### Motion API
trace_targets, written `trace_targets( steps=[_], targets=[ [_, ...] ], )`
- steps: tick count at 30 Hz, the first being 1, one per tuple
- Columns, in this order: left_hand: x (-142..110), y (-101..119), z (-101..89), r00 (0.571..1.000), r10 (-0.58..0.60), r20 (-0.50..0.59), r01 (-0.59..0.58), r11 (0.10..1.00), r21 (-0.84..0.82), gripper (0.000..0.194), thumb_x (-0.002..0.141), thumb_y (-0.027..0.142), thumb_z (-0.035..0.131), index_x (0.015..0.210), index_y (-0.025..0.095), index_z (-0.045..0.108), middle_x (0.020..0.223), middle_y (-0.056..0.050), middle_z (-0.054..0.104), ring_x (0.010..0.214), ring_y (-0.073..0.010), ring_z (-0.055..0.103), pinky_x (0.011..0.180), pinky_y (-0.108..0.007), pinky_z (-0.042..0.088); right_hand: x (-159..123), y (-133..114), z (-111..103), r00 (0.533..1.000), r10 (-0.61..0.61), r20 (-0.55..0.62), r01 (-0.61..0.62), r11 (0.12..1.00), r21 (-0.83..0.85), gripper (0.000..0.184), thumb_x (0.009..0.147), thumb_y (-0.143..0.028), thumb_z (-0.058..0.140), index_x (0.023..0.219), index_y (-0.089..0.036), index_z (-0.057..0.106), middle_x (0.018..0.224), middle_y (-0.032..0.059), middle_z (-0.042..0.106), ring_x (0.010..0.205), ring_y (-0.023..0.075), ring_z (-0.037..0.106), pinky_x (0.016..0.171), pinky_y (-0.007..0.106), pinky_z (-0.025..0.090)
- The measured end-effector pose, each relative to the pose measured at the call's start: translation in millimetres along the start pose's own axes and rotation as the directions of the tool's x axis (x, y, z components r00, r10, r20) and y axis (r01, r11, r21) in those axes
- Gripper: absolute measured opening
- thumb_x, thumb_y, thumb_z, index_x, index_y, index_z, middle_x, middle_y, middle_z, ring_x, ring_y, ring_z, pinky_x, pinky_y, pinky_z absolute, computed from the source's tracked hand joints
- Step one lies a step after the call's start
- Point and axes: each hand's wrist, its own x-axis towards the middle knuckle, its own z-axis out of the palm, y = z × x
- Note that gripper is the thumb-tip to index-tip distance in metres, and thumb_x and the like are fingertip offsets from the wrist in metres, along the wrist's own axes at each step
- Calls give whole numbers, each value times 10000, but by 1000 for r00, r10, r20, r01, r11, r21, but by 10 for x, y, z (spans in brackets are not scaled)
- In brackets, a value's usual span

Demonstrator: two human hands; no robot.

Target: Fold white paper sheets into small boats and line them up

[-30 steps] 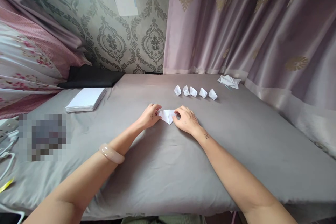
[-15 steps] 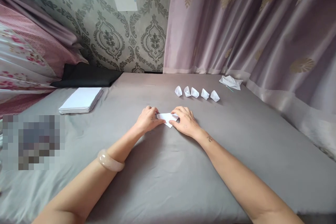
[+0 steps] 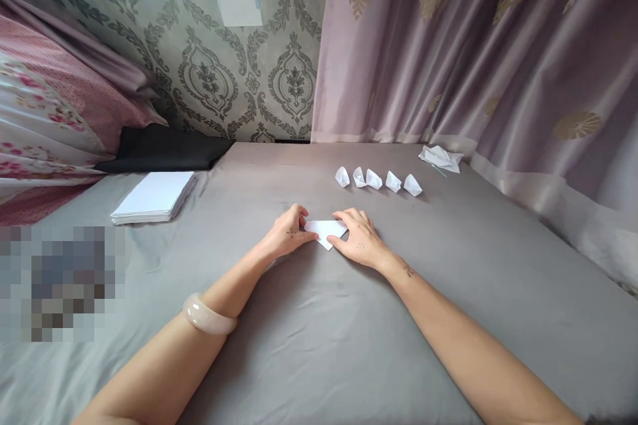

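Observation:
A white folded paper (image 3: pixel 326 228), roughly triangular with its point toward me, lies between my hands over the grey cloth. My left hand (image 3: pixel 290 232) grips its left corner, thumb on the front face and fingers curled behind. On the opposite side my right hand (image 3: pixel 359 236) holds the right part, its thumb pressed near the lower point and its fingers along the top edge. Beyond my right hand, several small folded paper boats (image 3: pixel 374 179) stand in a loose row.
A stack of white paper (image 3: pixel 152 196) lies at the left, with a black cloth (image 3: pixel 169 149) behind it. Folded white papers (image 3: pixel 441 158) rest at the far right by the curtain (image 3: pixel 399 46). A blurred-out object (image 3: pixel 70 279) is at the near left.
The paper's top edge has become straight and the piece looks flatter. My left thumb has moved onto its front face. The whole view has shifted slightly.

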Motion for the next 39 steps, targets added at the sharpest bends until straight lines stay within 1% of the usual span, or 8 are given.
trace_targets(
  steps=[6,11,17,21,26,32,36,39],
  targets=[
    [24,-43,-10,998,61,-1,-61,998,12,377,704,379,665,1010,215,518,871,0,567,780,-165,535,651,-279,434,7,14,-1,999,-30,-27,30,999,23,445,794,-394,621,1207,-245,547,1148,62,561,1093,252,464,956,409,375],
    [48,-7,-47,993,116,-3,-116,989,89,266,692,363,668,890,200,598,886,-24,549,796,-173,517,692,-285,437,40,19,-26,1000,-28,9,28,999,29,324,777,-400,645,1063,-250,610,1070,45,569,1050,241,472,915,398,380],
    [42,99,-58,989,99,111,-98,995,-21,263,728,332,603,956,203,631,730,20,568,678,-141,489,647,-257,396,105,26,-86,998,-8,66,1,995,105,229,745,-360,683,940,-253,627,1002,6,618,1015,218,500,902,390,364],
    [59,131,-37,989,97,113,-101,995,28,210,761,331,569,884,193,667,751,8,602,702,-155,517,692,-281,406,155,48,-93,998,8,68,-18,989,144,122,783,-327,656,884,-260,674,938,-1,648,958,199,521,877,370,364],
    [91,95,5,976,209,59,-216,964,153,160,819,309,548,815,210,674,858,-22,646,860,-205,536,825,-342,387,145,103,-61,998,-54,18,50,987,155,80,838,-268,614,836,-266,694,919,-6,661,913,176,524,859,341,354],
    [58,43,42,907,410,96,-413,819,399,208,929,267,441,885,213,637,952,-49,656,919,-213,523,832,-359,332,72,153,-60,947,-320,-12,319,946,-60,209,943,-207,469,928,-242,675,923,28,648,897,172,513,884,331,337],
    [5,75,-3,841,497,216,-522,638,566,323,972,200,299,986,191,622,983,-89,631,871,-210,515,771,-349,333,-3,135,-92,916,-397,47,397,889,-230,293,960,-137,385,1009,-224,660,973,52,631,911,186,493,891,326,332],
    [-67,156,-31,818,483,312,-561,551,618,327,919,91,305,968,159,622,972,-115,605,851,-222,510,729,-347,355,-89,86,-136,907,-408,101,418,849,-325,319,953,-108,361,1061,-200,646,994,77,618,929,207,487,885,339,331]
  ],
)
